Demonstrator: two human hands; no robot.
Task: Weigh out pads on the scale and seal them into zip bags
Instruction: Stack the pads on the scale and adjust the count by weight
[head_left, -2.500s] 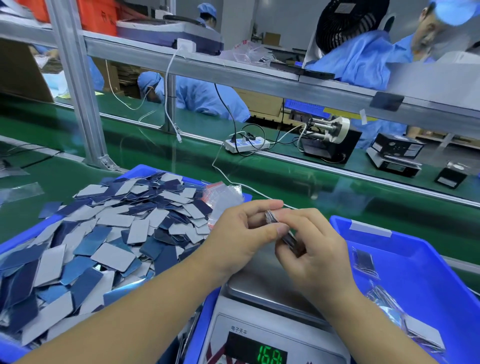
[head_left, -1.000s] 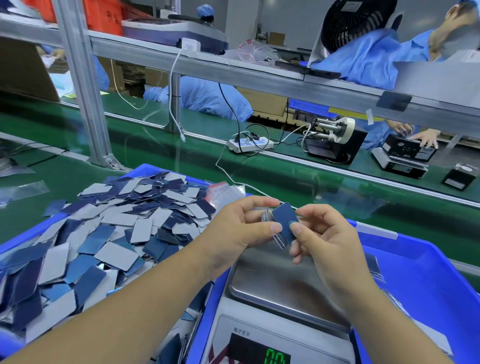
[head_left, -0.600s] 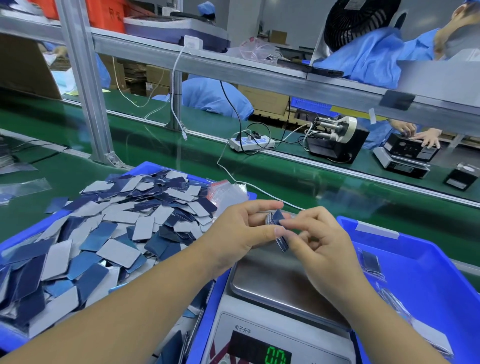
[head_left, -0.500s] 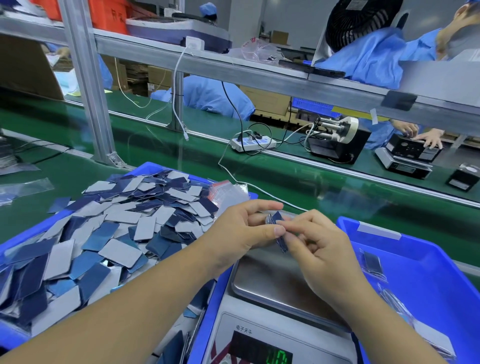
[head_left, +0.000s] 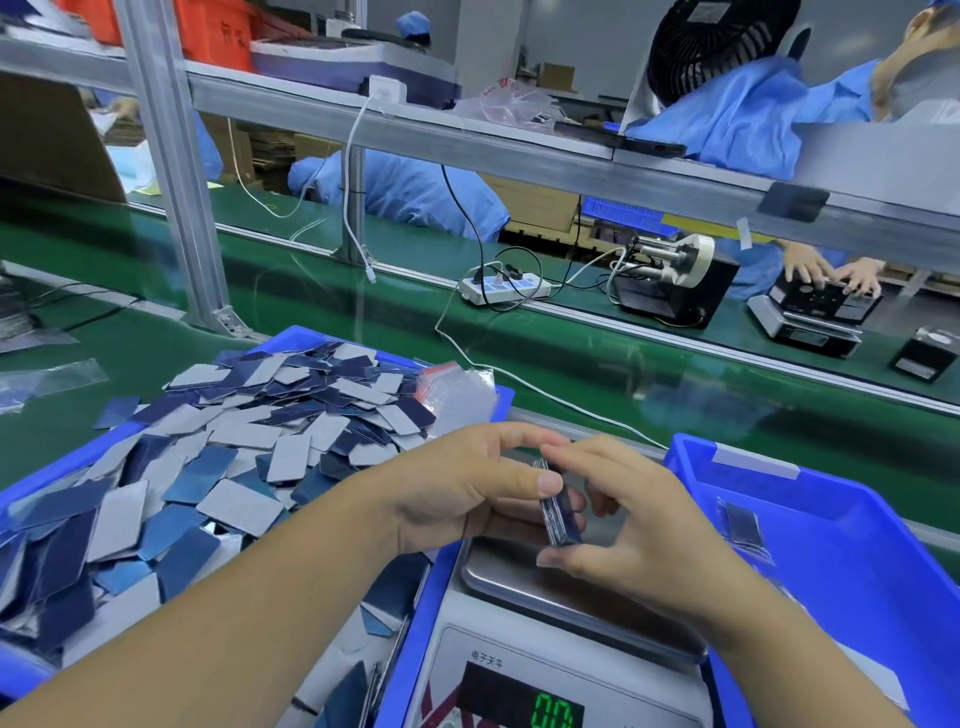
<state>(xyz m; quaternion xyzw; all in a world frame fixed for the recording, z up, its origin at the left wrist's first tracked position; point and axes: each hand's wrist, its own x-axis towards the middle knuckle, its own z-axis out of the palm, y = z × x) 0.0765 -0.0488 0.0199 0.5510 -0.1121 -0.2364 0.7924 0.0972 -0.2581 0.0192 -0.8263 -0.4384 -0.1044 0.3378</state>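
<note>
Pads, a thin stack of dark blue rectangular pads (head_left: 560, 514), sit between both hands above the steel weighing pan of the grey electronic scale (head_left: 545, 587). The stack stands on edge, its long axis running from upper left, near the left thumb, down and toward the camera at lower right; its striped grey edges face left and a glossy blue face turns right. The left hand (head_left: 457, 488) pinches the upper end between thumb and curled forefinger. The right hand (head_left: 639, 525) closes round the lower part, thumb beneath and fingers bent over the far side. The scale's green digits (head_left: 555, 712) read zeros. Left of the scale, a blue plastic bin (head_left: 31, 488) holds a heap of loose blue and grey pads (head_left: 218, 457), with clear red-topped zip bags (head_left: 457, 392) at its far corner. Another blue bin (head_left: 852, 561) on the right holds filled bags (head_left: 740, 527).
</note>
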